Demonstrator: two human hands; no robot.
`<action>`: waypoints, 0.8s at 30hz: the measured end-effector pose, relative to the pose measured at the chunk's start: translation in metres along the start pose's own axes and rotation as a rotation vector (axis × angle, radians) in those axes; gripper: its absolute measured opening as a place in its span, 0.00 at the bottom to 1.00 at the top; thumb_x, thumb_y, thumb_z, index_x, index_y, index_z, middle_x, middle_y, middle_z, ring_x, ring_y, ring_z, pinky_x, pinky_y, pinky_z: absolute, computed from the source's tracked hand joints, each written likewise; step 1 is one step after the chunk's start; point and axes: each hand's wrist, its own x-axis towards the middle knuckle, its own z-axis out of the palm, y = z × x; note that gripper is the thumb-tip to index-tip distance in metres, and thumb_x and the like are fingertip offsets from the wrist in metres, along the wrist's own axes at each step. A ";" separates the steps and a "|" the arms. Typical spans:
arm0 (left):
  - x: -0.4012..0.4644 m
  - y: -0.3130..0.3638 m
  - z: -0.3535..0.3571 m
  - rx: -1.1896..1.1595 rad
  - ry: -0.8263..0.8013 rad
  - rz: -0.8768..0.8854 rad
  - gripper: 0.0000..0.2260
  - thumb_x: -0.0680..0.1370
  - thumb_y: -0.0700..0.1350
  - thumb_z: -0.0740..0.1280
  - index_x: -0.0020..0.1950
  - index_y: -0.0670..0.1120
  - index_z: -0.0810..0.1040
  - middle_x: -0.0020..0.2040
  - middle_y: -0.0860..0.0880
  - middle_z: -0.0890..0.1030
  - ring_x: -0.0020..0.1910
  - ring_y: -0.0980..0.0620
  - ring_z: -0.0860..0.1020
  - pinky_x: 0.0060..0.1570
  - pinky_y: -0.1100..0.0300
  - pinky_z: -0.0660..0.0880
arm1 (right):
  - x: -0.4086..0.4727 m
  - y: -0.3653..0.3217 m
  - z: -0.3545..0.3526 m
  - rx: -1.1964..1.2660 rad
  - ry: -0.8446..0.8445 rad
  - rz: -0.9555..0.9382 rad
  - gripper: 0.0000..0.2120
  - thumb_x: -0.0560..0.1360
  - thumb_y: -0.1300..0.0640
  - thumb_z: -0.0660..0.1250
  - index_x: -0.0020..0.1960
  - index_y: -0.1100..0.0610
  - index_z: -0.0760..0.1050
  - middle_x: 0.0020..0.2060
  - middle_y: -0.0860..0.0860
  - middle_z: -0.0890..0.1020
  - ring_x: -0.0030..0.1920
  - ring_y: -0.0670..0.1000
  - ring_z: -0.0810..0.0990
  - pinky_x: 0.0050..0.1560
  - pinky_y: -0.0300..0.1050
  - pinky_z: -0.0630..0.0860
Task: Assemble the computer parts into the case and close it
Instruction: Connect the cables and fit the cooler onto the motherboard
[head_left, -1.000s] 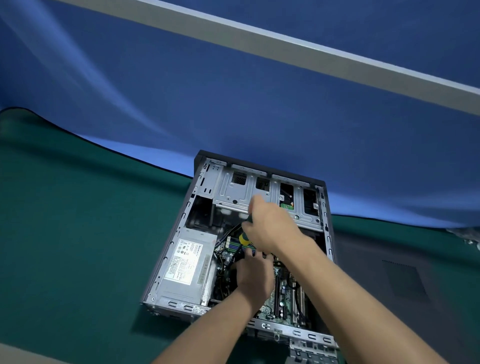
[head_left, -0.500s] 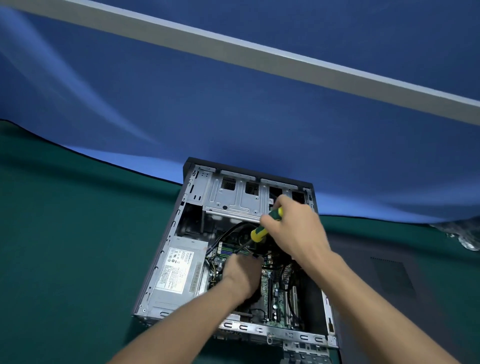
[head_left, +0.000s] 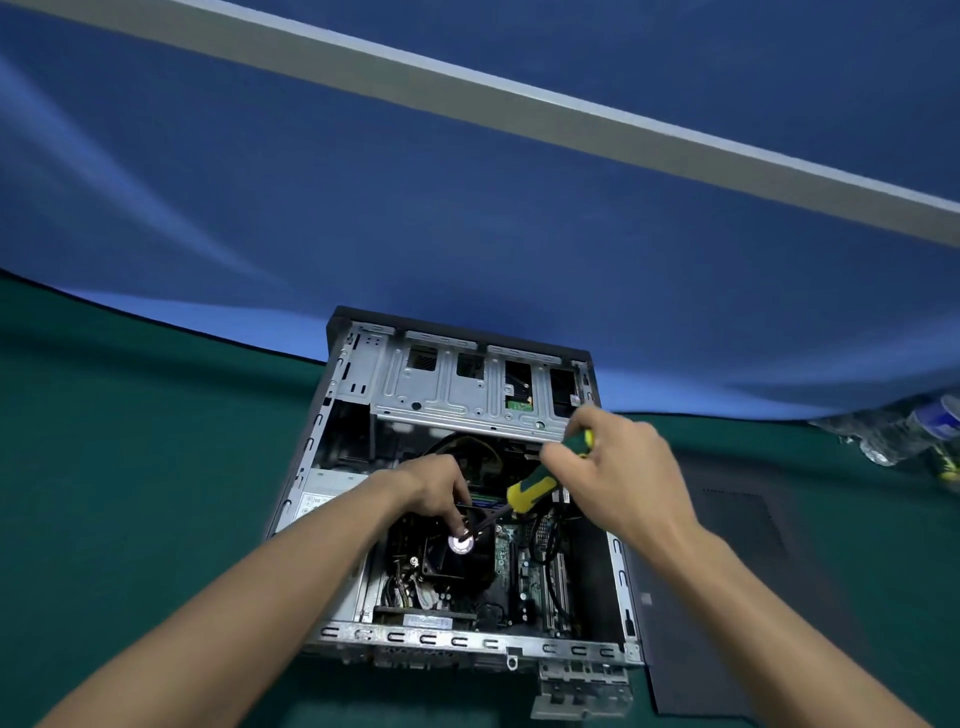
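Note:
An open computer case (head_left: 621, 571) lies on its side on the green mat, motherboard (head_left: 524, 566) facing up. A black CPU fan (head_left: 457, 558) with a shiny round hub sits in the middle. My right hand (head_left: 618, 473) grips a green and yellow screwdriver (head_left: 535, 488), whose shaft slants down left toward the fan. My left hand (head_left: 436, 488) rests over the fan's far edge, fingertips at the screwdriver's tip. The silver drive cage (head_left: 457, 389) fills the case's far end. The power supply (head_left: 317, 499) sits at the left, partly hidden by my left forearm.
The dark side panel (head_left: 727, 597) lies flat on the mat right of the case. A crumpled clear plastic bag (head_left: 904, 436) sits at the far right edge. A blue cloth backdrop (head_left: 467, 208) hangs behind the table.
My right hand has drawn back to the right with the screwdriver, tilting it flatter. My left hand shifted slightly, uncovering the fan's hub. The camera has tipped, so the case sits lower in view.

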 end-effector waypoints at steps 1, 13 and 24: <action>0.001 -0.001 -0.001 -0.010 -0.020 -0.007 0.24 0.67 0.51 0.77 0.61 0.49 0.80 0.60 0.51 0.80 0.58 0.51 0.76 0.54 0.62 0.71 | -0.003 -0.001 0.006 0.019 -0.017 -0.006 0.09 0.67 0.46 0.65 0.39 0.52 0.72 0.22 0.48 0.74 0.28 0.50 0.73 0.27 0.42 0.64; 0.004 -0.002 -0.002 -0.017 -0.029 -0.021 0.17 0.69 0.46 0.75 0.57 0.50 0.82 0.55 0.49 0.82 0.47 0.52 0.76 0.42 0.64 0.67 | -0.016 -0.010 0.053 0.099 -0.117 -0.043 0.10 0.73 0.43 0.63 0.42 0.49 0.70 0.22 0.47 0.74 0.24 0.45 0.71 0.25 0.39 0.60; 0.004 -0.004 0.001 -0.065 -0.013 -0.034 0.16 0.72 0.43 0.72 0.59 0.50 0.81 0.56 0.49 0.82 0.47 0.52 0.74 0.46 0.61 0.69 | -0.016 -0.012 0.067 0.046 -0.131 -0.052 0.13 0.71 0.41 0.61 0.44 0.50 0.69 0.23 0.47 0.73 0.25 0.46 0.72 0.25 0.40 0.60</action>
